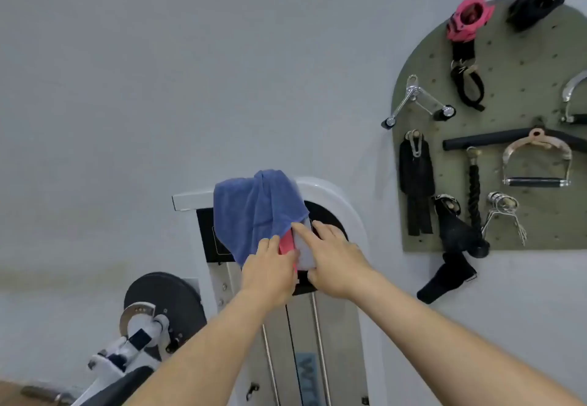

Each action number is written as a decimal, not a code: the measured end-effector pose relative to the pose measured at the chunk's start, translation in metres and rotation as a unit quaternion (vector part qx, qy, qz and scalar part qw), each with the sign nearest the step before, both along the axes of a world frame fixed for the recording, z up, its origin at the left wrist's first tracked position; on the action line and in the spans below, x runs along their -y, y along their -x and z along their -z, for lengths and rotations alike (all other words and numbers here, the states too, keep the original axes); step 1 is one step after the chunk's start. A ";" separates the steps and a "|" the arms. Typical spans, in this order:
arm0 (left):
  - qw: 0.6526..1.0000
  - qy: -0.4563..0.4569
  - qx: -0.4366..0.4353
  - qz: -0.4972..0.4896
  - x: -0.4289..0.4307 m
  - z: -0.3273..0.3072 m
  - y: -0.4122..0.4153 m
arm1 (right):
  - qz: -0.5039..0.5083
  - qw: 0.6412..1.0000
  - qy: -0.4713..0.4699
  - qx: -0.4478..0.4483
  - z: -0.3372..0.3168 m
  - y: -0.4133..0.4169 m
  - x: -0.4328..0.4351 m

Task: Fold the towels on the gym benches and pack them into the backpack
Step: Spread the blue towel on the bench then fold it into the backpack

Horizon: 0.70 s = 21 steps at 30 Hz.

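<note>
Two hands at the white cable machine [343,196]: my left hand [270,273] grips a pink cloth [286,243] under a blue terry towel [254,212]; my right hand [338,262] seemingly pinches a white cloth [305,254].

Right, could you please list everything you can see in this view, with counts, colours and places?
blue towel: one, blue, draped over the top of the cable machine.
pink item: one, pink, below the towel's edge; too blurred to name.
white item: one, white, right beside the pink one.
cable machine: one, white with black panel, against the wall.
weight plate: one, black, lower left.
pegboard: one, olive green, on the wall, right.
cable attachments: several, black, chrome and pink, hanging on the pegboard.
left hand: one, on the pink item; grip unclear.
right hand: one, holding the white item.
</note>
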<state>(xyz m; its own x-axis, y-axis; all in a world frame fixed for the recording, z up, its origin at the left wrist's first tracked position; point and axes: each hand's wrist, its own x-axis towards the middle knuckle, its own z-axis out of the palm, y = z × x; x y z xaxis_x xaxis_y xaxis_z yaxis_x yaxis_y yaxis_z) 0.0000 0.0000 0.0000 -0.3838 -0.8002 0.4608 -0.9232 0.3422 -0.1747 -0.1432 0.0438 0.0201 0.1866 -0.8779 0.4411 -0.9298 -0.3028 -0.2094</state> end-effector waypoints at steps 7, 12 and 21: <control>0.995 0.073 -0.065 -0.003 0.137 -0.018 0.019 | -0.021 0.999 -0.006 -0.035 -0.043 0.021 0.139; 0.966 0.138 -0.199 0.086 0.161 -0.060 -0.005 | -0.087 0.990 -0.014 -0.115 -0.084 0.029 0.206; 0.918 0.123 -0.375 0.032 0.187 -0.078 -0.022 | -0.235 0.959 -0.106 -0.115 -0.151 0.034 0.259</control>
